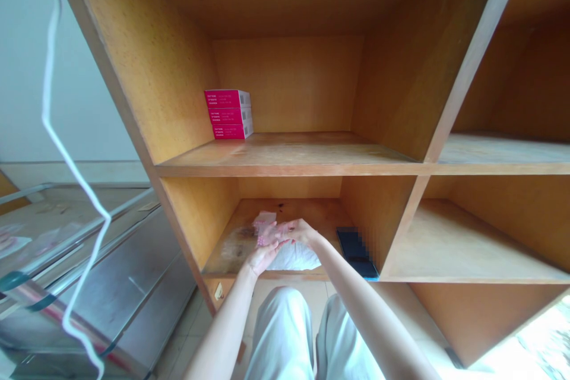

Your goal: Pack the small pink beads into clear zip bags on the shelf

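Reaching into the lower compartment at bottom centre, the left hand point(262, 256) and right hand point(297, 231) meet with fingers bent over a white packet point(296, 257). A clear wrap point(266, 218) sits just past them, and blur hides whether either hand has firm hold. The packet lies near the shelf's front edge point(267, 275). A dark phone point(355, 251) sits just right of the hands, near the divider point(403, 219), with little room between. Stained wood shows to their left. Higher up, pink boxes point(228, 114) stack against the upper compartment's left wall.
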`<state>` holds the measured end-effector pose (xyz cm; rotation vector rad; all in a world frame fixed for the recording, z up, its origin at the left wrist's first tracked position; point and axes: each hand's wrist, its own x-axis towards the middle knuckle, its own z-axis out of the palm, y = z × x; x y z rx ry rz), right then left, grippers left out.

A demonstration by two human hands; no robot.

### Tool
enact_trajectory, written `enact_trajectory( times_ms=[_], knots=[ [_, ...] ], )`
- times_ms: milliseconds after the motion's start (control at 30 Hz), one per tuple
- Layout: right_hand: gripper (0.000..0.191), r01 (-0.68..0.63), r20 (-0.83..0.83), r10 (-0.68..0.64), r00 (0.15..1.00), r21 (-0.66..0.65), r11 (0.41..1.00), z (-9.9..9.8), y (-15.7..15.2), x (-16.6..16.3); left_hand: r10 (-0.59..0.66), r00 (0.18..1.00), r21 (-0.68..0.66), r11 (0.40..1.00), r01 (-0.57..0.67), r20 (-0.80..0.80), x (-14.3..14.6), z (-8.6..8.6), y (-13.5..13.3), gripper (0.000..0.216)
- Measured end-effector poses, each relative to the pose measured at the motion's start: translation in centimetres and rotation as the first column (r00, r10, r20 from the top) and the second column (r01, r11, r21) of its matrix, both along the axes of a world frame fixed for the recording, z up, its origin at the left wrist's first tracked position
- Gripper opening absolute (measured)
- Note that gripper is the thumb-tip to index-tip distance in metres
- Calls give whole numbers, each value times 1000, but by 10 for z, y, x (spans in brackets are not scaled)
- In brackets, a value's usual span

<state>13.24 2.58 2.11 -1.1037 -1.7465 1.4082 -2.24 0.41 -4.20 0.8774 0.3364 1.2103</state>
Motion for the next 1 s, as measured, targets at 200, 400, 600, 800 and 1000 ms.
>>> enact_trajectory(
  times_ms=[200, 400, 600, 800, 1000],
  knots=[
    [30, 6, 16, -6, 1000, 2, 1000, -4, 0, -2, 38, 999, -10, 999, -38, 18, 3, -3, -1, 60],
    [20, -37, -46, 35, 998, -28, 999, -1, -3, 3, 117, 993, -77, 990, -117, -8, 0, -9, 5, 44],
    [20, 166, -208, -182, 961, -92, 982, -12, 8, 14, 164, 986, -127, 978, -168, -44, -16, -14, 12, 39],
    [36, 481, -453, -506, 734, -180, 858, -53, 15, -14, 153, 984, -104, 981, -162, -88, -27, -19, 16, 41],
    [48, 499, -536, -517, 667, -194, 845, -76, 13, -49, 132, 984, -100, 984, -144, -120, -31, -23, 17, 41]
  ],
)
